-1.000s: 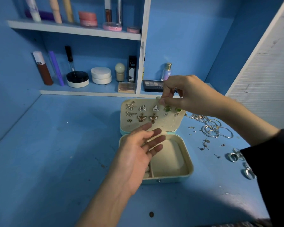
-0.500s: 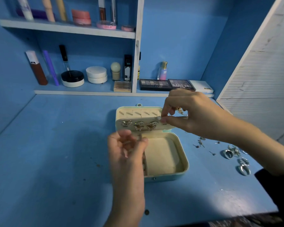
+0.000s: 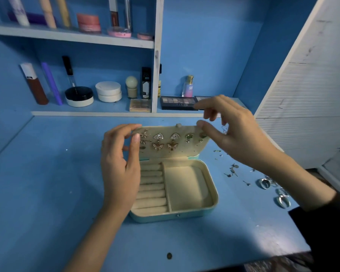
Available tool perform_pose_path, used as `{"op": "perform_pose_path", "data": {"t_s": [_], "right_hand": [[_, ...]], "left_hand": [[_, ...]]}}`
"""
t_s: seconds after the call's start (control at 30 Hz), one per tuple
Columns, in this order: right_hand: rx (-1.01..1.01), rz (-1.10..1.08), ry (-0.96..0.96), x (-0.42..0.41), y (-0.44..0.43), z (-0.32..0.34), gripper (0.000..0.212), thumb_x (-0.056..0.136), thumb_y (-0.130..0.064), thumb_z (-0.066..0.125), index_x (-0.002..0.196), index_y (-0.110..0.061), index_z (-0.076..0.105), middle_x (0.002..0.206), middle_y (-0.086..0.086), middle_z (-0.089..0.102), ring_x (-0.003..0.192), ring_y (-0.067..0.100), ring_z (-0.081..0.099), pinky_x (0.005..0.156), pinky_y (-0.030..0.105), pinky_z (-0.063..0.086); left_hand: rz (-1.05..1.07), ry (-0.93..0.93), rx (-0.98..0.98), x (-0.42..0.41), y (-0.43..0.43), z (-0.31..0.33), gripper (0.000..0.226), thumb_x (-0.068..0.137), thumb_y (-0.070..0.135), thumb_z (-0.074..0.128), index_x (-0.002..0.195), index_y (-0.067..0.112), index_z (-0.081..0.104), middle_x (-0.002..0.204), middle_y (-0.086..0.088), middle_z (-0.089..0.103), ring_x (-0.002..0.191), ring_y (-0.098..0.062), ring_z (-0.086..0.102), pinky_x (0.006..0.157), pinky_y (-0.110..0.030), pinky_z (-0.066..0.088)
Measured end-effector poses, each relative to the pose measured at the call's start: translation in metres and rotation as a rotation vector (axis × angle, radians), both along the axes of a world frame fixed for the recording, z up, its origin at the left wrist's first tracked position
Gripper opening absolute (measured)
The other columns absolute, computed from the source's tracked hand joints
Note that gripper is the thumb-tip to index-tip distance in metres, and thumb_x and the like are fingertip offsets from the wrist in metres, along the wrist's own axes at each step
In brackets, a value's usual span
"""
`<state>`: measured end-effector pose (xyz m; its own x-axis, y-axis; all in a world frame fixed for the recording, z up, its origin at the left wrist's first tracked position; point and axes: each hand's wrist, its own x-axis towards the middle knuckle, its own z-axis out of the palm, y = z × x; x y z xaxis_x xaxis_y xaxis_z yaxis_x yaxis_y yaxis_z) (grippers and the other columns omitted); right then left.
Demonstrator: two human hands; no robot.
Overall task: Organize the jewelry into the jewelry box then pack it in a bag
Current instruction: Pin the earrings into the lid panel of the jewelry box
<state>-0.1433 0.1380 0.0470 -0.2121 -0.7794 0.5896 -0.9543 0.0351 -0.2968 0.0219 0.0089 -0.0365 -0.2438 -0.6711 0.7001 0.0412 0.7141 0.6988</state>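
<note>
The mint jewelry box (image 3: 214, 195) stands open mid-desk, with cream ring rolls (image 3: 151, 187) on the left and an empty compartment on the right. Its raised lid panel (image 3: 177, 153) carries several pinned earrings, among them two butterflies (image 3: 157, 146). My left hand (image 3: 120, 165) pinches the lid's top left corner between thumb and forefinger. My right hand (image 3: 236, 132) rests its thumb on the lid's top right corner. A small shiny earring (image 3: 224, 129) hangs from its curled fingers.
Loose studs (image 3: 232, 170) and silver rings (image 3: 263, 183) lie on the blue desk (image 3: 47, 183) right of the box, partly under my right forearm. Shelves behind hold cosmetics and an eyeshadow palette (image 3: 178, 103). A white slatted panel (image 3: 306, 95) closes the right side.
The lid panel, half lowered a moment ago, is tilted back up. My left hand rose from over the base to the lid's left corner. My right hand stayed at the right corner.
</note>
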Motion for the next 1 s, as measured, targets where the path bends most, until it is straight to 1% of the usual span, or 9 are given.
{"op": "perform_pose_path", "data": {"t_s": [0.07, 0.17, 0.33, 0.43, 0.53, 0.7, 0.87, 0.93, 1.0], "right_hand": [[-0.066, -0.025, -0.187, -0.008, 0.008, -0.002, 0.018, 0.091, -0.022, 0.056, 0.109, -0.016, 0.057, 0.081, -0.006, 0.053, 0.077, 0.016, 0.050, 0.064, 0.014, 0.036], [-0.050, -0.103, -0.365, -0.027, 0.021, -0.016, 0.012, 0.092, -0.016, 0.058, 0.104, -0.016, 0.057, 0.075, -0.005, 0.055, 0.071, 0.020, 0.052, 0.061, 0.029, 0.040], [0.274, -0.225, -0.247, -0.059, 0.044, -0.040, 0.009, 0.085, -0.007, 0.064, 0.087, -0.015, 0.068, 0.076, -0.006, 0.063, 0.069, 0.011, 0.055, 0.060, 0.007, 0.037], [0.461, -0.270, -0.158, -0.070, 0.054, -0.048, 0.011, 0.081, -0.008, 0.069, 0.082, -0.019, 0.072, 0.074, -0.014, 0.062, 0.069, 0.006, 0.057, 0.063, 0.008, 0.038], [0.575, -0.301, -0.131, -0.072, 0.060, -0.051, 0.008, 0.080, -0.015, 0.071, 0.085, -0.021, 0.073, 0.076, -0.011, 0.062, 0.073, 0.007, 0.056, 0.071, 0.020, 0.044], [0.625, -0.322, -0.160, -0.069, 0.061, -0.053, 0.007, 0.080, -0.018, 0.072, 0.086, -0.017, 0.074, 0.077, -0.009, 0.064, 0.074, 0.005, 0.057, 0.074, 0.022, 0.047], [0.647, -0.356, -0.154, -0.068, 0.057, -0.056, 0.002, 0.080, -0.015, 0.070, 0.080, -0.016, 0.072, 0.077, -0.005, 0.065, 0.074, 0.012, 0.059, 0.073, 0.028, 0.050], [0.607, -0.361, -0.151, -0.067, 0.054, -0.055, 0.004, 0.081, -0.014, 0.069, 0.078, -0.017, 0.071, 0.073, -0.008, 0.061, 0.070, 0.009, 0.057, 0.069, 0.018, 0.047], [0.461, -0.341, -0.156, -0.058, 0.048, -0.052, 0.005, 0.082, -0.011, 0.069, 0.079, -0.014, 0.071, 0.069, -0.013, 0.057, 0.065, 0.004, 0.054, 0.063, 0.008, 0.040]], "left_hand": [[-0.008, 0.014, -0.002, -0.002, -0.004, -0.001, 0.018, 0.098, 0.015, 0.046, 0.110, 0.021, 0.058, 0.108, 0.004, 0.052, 0.099, 0.000, 0.052, 0.084, -0.009, 0.038], [-0.004, 0.016, -0.021, -0.004, -0.009, -0.002, 0.022, 0.098, 0.010, 0.047, 0.114, 0.018, 0.060, 0.110, 0.000, 0.050, 0.099, 0.004, 0.052, 0.084, -0.007, 0.038], [0.011, -0.003, -0.044, -0.005, -0.016, -0.007, 0.032, 0.097, 0.009, 0.047, 0.126, 0.021, 0.053, 0.105, 0.014, 0.042, 0.090, 0.009, 0.050, 0.084, -0.004, 0.037], [0.022, -0.012, -0.062, -0.006, -0.019, -0.011, 0.038, 0.097, 0.010, 0.046, 0.133, 0.020, 0.045, 0.102, 0.015, 0.041, 0.090, 0.007, 0.049, 0.083, -0.006, 0.038], [0.035, -0.023, -0.081, -0.007, -0.022, -0.013, 0.040, 0.096, 0.007, 0.046, 0.135, 0.017, 0.042, 0.100, 0.016, 0.041, 0.092, 0.010, 0.049, 0.085, -0.004, 0.037], [0.025, -0.020, -0.073, -0.007, -0.023, -0.014, 0.041, 0.096, 0.006, 0.047, 0.135, 0.019, 0.044, 0.098, 0.016, 0.042, 0.089, 0.007, 0.050, 0.085, -0.004, 0.037], [0.034, -0.020, -0.055, -0.007, -0.023, -0.014, 0.042, 0.095, 0.009, 0.047, 0.136, 0.018, 0.043, 0.096, 0.015, 0.043, 0.085, 0.004, 0.051, 0.082, -0.005, 0.039], [0.028, -0.019, -0.048, -0.008, -0.023, -0.013, 0.043, 0.095, 0.009, 0.047, 0.136, 0.018, 0.042, 0.097, 0.015, 0.043, 0.085, 0.002, 0.052, 0.082, -0.006, 0.039], [0.018, -0.021, -0.043, -0.008, -0.022, -0.013, 0.044, 0.094, 0.008, 0.047, 0.137, 0.018, 0.041, 0.097, 0.016, 0.042, 0.085, -0.001, 0.052, 0.082, -0.006, 0.039]]}}
